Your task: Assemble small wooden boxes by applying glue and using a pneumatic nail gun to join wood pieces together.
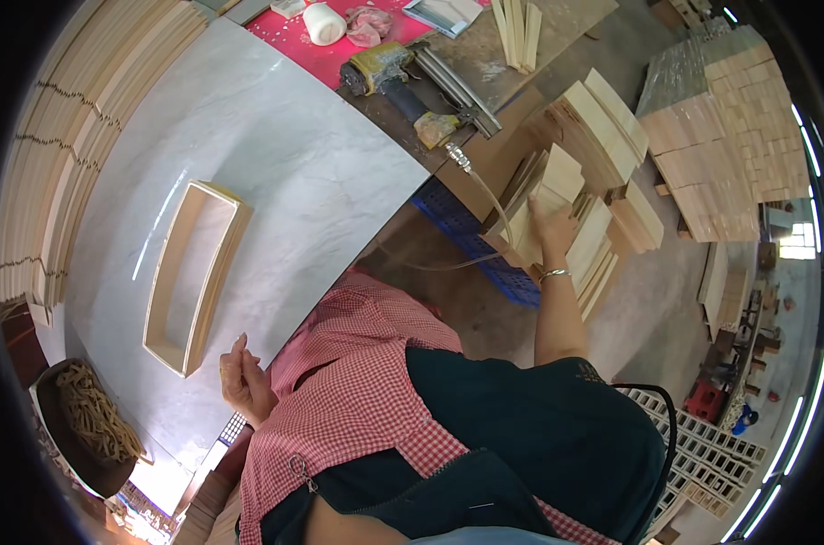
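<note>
A narrow rectangular wooden frame (223, 263) stands on the pale marbled tabletop (312, 150). Close to its near end, at the table's edge, is my left hand (246, 381); the fingers are bent together, and anything between them is too small to make out. Stretched out to the right, my right hand (550, 222) grips a light wooden board (562, 174) among several upright boards in a cardboard box (503, 163). Its fingertips are partly hidden among the boards. A yellow and black nail gun (403, 91) lies beyond, beside the box.
Bundled wooden strips (94, 118) line the left side. A dark bin of wood scraps (94, 413) sits at lower left. An air hose (494, 195) runs past the box, above a blue crate (466, 241). Wrapped wood stacks (721, 127) stand far right. A white bottle (324, 24) lies at the back.
</note>
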Motion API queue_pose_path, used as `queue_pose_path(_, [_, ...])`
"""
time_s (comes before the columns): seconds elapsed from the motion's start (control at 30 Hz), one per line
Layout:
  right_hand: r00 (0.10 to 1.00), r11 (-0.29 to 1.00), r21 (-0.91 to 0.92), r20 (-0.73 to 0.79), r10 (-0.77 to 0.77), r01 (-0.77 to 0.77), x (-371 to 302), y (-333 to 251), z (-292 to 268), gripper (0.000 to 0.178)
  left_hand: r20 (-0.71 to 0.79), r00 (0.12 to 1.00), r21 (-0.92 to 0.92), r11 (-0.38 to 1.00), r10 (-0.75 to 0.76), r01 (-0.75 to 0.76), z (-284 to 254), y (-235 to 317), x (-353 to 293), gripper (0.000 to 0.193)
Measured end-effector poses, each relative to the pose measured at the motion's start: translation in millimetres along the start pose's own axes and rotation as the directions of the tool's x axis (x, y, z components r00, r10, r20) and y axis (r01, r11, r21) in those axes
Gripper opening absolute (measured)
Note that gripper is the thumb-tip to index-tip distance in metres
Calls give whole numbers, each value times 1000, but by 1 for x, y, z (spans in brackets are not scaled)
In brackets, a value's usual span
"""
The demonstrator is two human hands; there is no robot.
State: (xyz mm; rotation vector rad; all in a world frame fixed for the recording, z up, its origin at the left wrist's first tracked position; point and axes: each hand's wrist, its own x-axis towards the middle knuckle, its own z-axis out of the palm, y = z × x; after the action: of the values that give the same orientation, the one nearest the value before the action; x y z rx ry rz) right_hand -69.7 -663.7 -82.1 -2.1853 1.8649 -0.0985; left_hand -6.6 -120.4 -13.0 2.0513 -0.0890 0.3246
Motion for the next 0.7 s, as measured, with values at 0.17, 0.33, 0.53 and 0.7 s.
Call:
queue_pose_path(0.17, [983,989,135,-183,-29,55,-15,-16,-25,78,-77,984,170,971,-159,170,-19,16,-5,25])
queue_pose_path(0.33, [981,904,426,-152,120,-44,-66,-72,-92,59,-172,965,166,960,-197,226,-48,12,-10,29])
queue_pose_path(0.53, [461,135,734,-262,-848,665,-115,-212,-117,57,-471,825,99,910,-313,402,-84,-7,-30,25])
queue_pose_path(0.7, [-682,-581,552,-30,-731,598,-291,-317,-92,82,-540,794,41,933,-280,357,-79,-15,-31,27])
